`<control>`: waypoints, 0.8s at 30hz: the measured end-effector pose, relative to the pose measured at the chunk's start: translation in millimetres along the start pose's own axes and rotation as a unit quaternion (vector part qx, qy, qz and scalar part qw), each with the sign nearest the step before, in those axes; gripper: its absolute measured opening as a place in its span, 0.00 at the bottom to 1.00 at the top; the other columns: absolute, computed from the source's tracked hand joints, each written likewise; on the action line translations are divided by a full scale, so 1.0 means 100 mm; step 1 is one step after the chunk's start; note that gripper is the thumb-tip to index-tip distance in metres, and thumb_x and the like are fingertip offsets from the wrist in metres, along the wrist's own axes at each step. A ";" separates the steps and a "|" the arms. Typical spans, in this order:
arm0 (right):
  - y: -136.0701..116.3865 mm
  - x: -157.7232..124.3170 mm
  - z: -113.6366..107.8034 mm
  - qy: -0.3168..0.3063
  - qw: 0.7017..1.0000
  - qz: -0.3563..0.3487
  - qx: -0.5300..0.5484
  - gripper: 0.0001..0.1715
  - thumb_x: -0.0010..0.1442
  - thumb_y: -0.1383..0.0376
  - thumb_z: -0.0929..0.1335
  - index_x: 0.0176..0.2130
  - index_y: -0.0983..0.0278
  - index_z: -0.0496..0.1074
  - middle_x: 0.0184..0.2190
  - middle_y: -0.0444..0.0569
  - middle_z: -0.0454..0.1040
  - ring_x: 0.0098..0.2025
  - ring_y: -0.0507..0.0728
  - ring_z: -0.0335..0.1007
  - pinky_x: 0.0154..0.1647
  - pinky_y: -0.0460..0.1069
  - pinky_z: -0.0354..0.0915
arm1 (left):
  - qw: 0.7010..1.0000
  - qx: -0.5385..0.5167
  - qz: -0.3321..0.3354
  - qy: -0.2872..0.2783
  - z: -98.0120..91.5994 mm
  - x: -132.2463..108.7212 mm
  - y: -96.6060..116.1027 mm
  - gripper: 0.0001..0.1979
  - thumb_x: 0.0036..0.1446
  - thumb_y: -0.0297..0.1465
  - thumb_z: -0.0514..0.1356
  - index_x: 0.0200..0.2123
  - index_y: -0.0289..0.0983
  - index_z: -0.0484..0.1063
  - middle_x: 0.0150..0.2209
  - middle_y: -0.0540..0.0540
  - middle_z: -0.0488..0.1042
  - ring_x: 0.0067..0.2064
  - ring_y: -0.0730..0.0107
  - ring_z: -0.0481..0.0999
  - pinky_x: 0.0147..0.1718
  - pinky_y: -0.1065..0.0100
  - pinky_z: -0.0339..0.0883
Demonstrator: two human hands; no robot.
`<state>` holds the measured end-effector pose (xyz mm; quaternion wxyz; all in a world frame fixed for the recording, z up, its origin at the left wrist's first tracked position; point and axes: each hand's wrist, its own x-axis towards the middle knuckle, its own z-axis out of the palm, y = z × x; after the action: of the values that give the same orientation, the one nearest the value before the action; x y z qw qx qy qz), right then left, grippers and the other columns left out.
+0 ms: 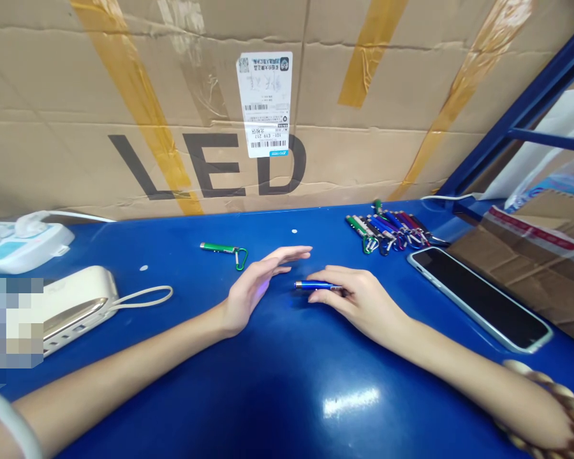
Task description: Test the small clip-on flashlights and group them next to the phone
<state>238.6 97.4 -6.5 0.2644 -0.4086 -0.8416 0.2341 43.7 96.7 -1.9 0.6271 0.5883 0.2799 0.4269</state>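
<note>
My right hand (351, 293) holds a small blue flashlight (313, 285) between thumb and fingers, its metal tip pointing left. Facing that tip, my left hand (261, 284) is held on edge with the fingers stretched out and nothing in it. A violet glow shows on the left palm. Behind my left hand, a green flashlight (220, 248) with a green carabiner lies on the blue table (268, 395). At the back right rests a row of several flashlights (392, 229) in green, blue, red and other colours, with carabiners attached.
A phone (481, 296) lies at the right beside a cardboard box (516, 261). On the left are a cream power bank (79, 299) with a strap loop and a white power strip (33, 245). A large carton (148, 95) marked LED stands along the back.
</note>
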 end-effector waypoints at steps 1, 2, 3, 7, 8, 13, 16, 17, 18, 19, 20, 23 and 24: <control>0.00 0.00 0.00 0.001 1.000 0.002 0.001 0.11 0.59 0.58 0.67 0.39 0.59 0.77 0.32 0.44 0.77 0.30 0.52 0.71 0.29 0.44 0.61 | 1.000 0.001 -0.001 0.001 0.00 0.00 0.00 0.24 0.58 0.39 0.44 0.51 0.36 0.68 0.58 0.42 0.66 0.61 0.50 0.58 0.56 0.55 0.47; 0.00 0.00 0.00 0.002 1.000 0.004 0.002 0.11 0.59 0.58 0.67 0.39 0.59 0.77 0.32 0.44 0.77 0.30 0.51 0.70 0.29 0.44 0.61 | 1.000 0.002 -0.003 0.003 0.00 0.00 0.00 0.24 0.58 0.39 0.44 0.51 0.36 0.68 0.58 0.42 0.66 0.61 0.50 0.58 0.56 0.55 0.47; 0.00 0.00 0.00 0.002 1.000 0.005 0.003 0.12 0.59 0.57 0.67 0.39 0.59 0.77 0.32 0.44 0.76 0.28 0.51 0.70 0.28 0.44 0.61 | 1.000 0.003 -0.004 0.004 0.00 0.00 0.00 0.24 0.58 0.39 0.44 0.51 0.36 0.68 0.57 0.42 0.67 0.61 0.50 0.58 0.56 0.54 0.47; -0.01 0.00 0.00 0.007 1.000 0.008 0.006 0.11 0.57 0.56 0.69 0.38 0.58 0.78 0.30 0.43 0.76 0.26 0.50 0.68 0.27 0.44 0.60 | 1.000 0.004 -0.007 0.004 -0.01 0.00 0.00 0.23 0.58 0.39 0.44 0.51 0.36 0.68 0.56 0.42 0.67 0.61 0.52 0.59 0.56 0.55 0.47; -0.01 0.00 0.00 0.009 1.000 0.011 0.006 0.11 0.56 0.56 0.69 0.37 0.58 0.78 0.30 0.43 0.76 0.25 0.50 0.67 0.26 0.44 0.59 | 1.000 0.004 -0.008 0.003 -0.01 0.00 0.00 0.23 0.58 0.39 0.44 0.51 0.37 0.68 0.56 0.42 0.67 0.61 0.52 0.59 0.56 0.55 0.47; -0.02 0.00 0.01 0.017 1.000 0.013 0.001 0.10 0.54 0.56 0.70 0.36 0.57 0.79 0.28 0.42 0.76 0.24 0.49 0.66 0.26 0.44 0.59 | 1.000 0.006 -0.009 0.003 -0.01 0.00 0.01 0.23 0.58 0.39 0.45 0.51 0.36 0.68 0.57 0.42 0.67 0.61 0.53 0.59 0.56 0.55 0.47; -0.02 0.01 0.02 0.022 1.000 0.017 -0.006 0.10 0.55 0.57 0.70 0.37 0.57 0.79 0.28 0.43 0.76 0.24 0.49 0.66 0.25 0.44 0.59 | 1.000 0.011 -0.010 0.005 -0.01 0.00 0.01 0.23 0.58 0.39 0.45 0.51 0.36 0.67 0.57 0.41 0.67 0.61 0.52 0.59 0.56 0.55 0.48; -0.02 0.01 0.02 0.021 1.000 0.020 -0.008 0.10 0.55 0.57 0.70 0.37 0.57 0.79 0.29 0.43 0.76 0.24 0.49 0.66 0.25 0.44 0.59 | 1.000 0.012 -0.011 0.005 0.00 0.00 0.01 0.23 0.58 0.39 0.45 0.51 0.36 0.67 0.57 0.41 0.67 0.61 0.52 0.59 0.56 0.55 0.48; -0.02 0.02 0.02 0.018 1.000 0.022 -0.009 0.10 0.55 0.57 0.70 0.37 0.57 0.78 0.29 0.43 0.76 0.24 0.49 0.67 0.26 0.44 0.59 | 1.000 0.013 -0.012 0.006 0.00 0.00 0.01 0.23 0.58 0.39 0.45 0.51 0.36 0.67 0.57 0.40 0.67 0.61 0.52 0.59 0.56 0.55 0.48; -0.01 0.02 0.02 0.014 1.000 0.024 -0.009 0.10 0.55 0.58 0.70 0.37 0.57 0.78 0.30 0.43 0.76 0.25 0.50 0.67 0.26 0.44 0.60 | 1.000 0.012 -0.012 0.006 0.00 0.00 0.01 0.23 0.57 0.39 0.45 0.51 0.36 0.67 0.57 0.40 0.67 0.61 0.52 0.59 0.56 0.54 0.48; -0.01 0.02 0.01 0.010 1.000 0.023 -0.008 0.10 0.56 0.58 0.70 0.37 0.57 0.78 0.30 0.43 0.76 0.25 0.50 0.68 0.26 0.44 0.60 | 1.000 0.011 -0.012 0.006 -0.01 0.00 0.01 0.23 0.57 0.39 0.45 0.51 0.36 0.68 0.57 0.41 0.67 0.61 0.51 0.59 0.56 0.54 0.47; -0.01 0.02 0.01 -0.001 1.000 0.016 -0.006 0.09 0.57 0.59 0.69 0.39 0.57 0.78 0.30 0.42 0.76 0.25 0.49 0.68 0.27 0.44 0.61 | 1.000 0.008 -0.009 0.004 -0.01 0.00 0.00 0.23 0.58 0.38 0.44 0.51 0.36 0.67 0.57 0.41 0.66 0.61 0.51 0.59 0.56 0.54 0.47; -0.01 0.02 0.01 -0.003 1.000 0.015 -0.007 0.09 0.57 0.59 0.69 0.39 0.57 0.77 0.30 0.42 0.76 0.25 0.49 0.68 0.27 0.44 0.61 | 1.000 0.007 -0.007 0.003 -0.02 0.00 0.00 0.23 0.58 0.38 0.44 0.52 0.36 0.67 0.58 0.41 0.66 0.61 0.52 0.58 0.56 0.54 0.47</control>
<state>236.5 98.2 -5.6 0.2557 -0.4219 -0.8380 0.2333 42.6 97.8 -2.0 0.6250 0.5897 0.2891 0.4220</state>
